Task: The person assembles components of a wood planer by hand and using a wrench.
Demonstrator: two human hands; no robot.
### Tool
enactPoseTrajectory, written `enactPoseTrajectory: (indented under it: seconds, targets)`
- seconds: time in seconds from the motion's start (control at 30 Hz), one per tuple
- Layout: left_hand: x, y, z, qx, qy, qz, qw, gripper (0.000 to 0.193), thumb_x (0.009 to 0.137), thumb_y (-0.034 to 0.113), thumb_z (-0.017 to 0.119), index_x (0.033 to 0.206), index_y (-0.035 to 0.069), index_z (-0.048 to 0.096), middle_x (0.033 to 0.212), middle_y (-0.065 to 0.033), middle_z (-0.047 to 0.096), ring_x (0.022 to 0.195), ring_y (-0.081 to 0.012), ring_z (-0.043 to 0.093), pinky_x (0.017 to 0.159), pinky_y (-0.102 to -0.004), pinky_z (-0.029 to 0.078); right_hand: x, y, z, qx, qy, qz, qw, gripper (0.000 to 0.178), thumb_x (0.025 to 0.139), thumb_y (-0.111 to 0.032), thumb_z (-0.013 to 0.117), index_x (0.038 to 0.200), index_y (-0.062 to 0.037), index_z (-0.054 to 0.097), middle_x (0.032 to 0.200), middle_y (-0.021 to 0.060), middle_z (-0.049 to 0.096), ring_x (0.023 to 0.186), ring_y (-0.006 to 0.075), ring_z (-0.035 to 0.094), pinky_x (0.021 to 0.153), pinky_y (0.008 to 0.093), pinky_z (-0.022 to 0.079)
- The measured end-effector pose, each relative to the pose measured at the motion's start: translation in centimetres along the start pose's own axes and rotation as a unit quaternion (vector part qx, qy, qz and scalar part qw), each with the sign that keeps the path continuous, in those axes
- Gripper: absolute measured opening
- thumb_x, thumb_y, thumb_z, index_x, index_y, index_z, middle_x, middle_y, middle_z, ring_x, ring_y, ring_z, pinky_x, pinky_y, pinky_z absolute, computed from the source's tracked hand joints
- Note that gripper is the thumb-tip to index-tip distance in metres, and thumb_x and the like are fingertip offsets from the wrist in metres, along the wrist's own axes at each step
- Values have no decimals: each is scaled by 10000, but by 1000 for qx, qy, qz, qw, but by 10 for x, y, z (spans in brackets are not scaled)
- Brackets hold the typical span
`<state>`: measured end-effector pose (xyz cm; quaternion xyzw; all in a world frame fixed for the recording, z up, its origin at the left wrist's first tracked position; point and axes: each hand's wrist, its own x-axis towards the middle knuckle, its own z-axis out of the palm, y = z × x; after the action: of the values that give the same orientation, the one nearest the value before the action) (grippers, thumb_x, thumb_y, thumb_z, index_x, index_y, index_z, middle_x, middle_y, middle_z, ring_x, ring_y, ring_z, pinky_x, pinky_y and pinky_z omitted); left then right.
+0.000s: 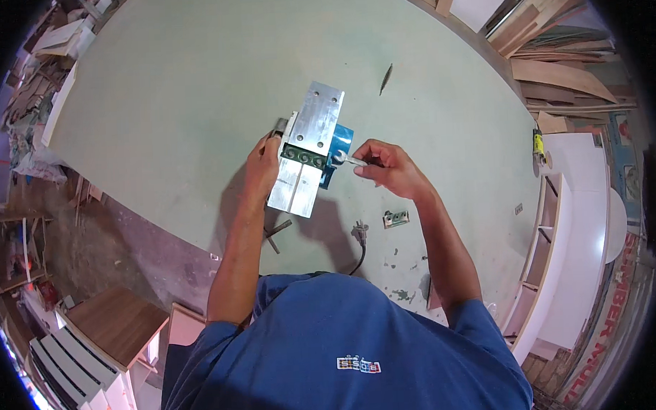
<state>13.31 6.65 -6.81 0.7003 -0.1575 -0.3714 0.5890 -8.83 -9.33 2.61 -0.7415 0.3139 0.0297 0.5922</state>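
An electric planer (pixel 318 118) lies sole up on the large table, its silver metal base showing and its blue body (pixel 342 138) at the right side. Across the slot in the middle of the base runs a dark green cutter block (pixel 302 156) with several round recesses. My left hand (pixel 263 164) grips the planer by its left side; the fingertips are partly hidden. In my right hand (pixel 392 166) an open-end wrench (pixel 349 159) is pinched, its head against the planer's right side by the end of the cutter block.
A power plug (pixel 360 233) with a black cord and a small metal plate with holes (pixel 396 218) lie near me. A dark T-shaped piece (pixel 277 232) is beside my left forearm. Farther off lies a thin dark strip (pixel 386 79). White shelving (pixel 546 233) stands at the right.
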Motion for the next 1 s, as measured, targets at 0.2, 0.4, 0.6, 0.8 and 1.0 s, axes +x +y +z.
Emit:
enactPoseTrajectory:
  seconds: [0.2, 0.4, 0.6, 0.8, 1.0]
  targets:
    - [-3, 2, 1, -12, 11, 3, 1000, 407, 989, 328, 515, 1104, -28, 675, 953, -81, 666, 894, -160, 593, 827, -318, 475, 7, -8, 9, -30, 7, 11, 999, 203, 1016, -225, 638, 1078, -62, 744, 756, -47, 561, 697, 62, 474, 625, 246, 388]
    - [1, -4, -1, -19, 6, -7, 1000, 416, 980, 342, 523, 1094, -26, 682, 936, -70, 670, 872, -158, 597, 820, -318, 477, 28, 8, 1, 69, -74, 47, 994, 245, 1022, -262, 626, 1028, -62, 767, 668, -63, 509, 666, 46, 457, 586, 242, 350]
    - [-2, 3, 1, -3, 12, -15, 1000, 418, 982, 339, 520, 1105, -26, 682, 941, -72, 666, 873, -155, 596, 811, -316, 475, 44, 10, -4, 70, -140, 47, 986, 226, 1005, -252, 659, 992, -57, 772, 704, -57, 585, 651, 45, 459, 570, 233, 352]
    - [1, -3, -1, -15, 3, -2, 1000, 420, 986, 335, 516, 1114, -28, 681, 936, -65, 664, 868, -148, 593, 804, -318, 478, 54, 3, -6, 87, -160, 53, 982, 208, 994, -231, 682, 937, -54, 776, 772, -38, 682, 653, 54, 476, 575, 238, 378]
    - [-5, 6, 3, -24, 10, -15, 1000, 413, 987, 323, 512, 1114, -33, 679, 924, -61, 660, 848, -144, 590, 790, -312, 479, 67, -14, -18, -58, -164, 85, 981, 238, 956, -259, 728, 905, -30, 768, 721, -21, 647, 618, 59, 492, 539, 238, 367]
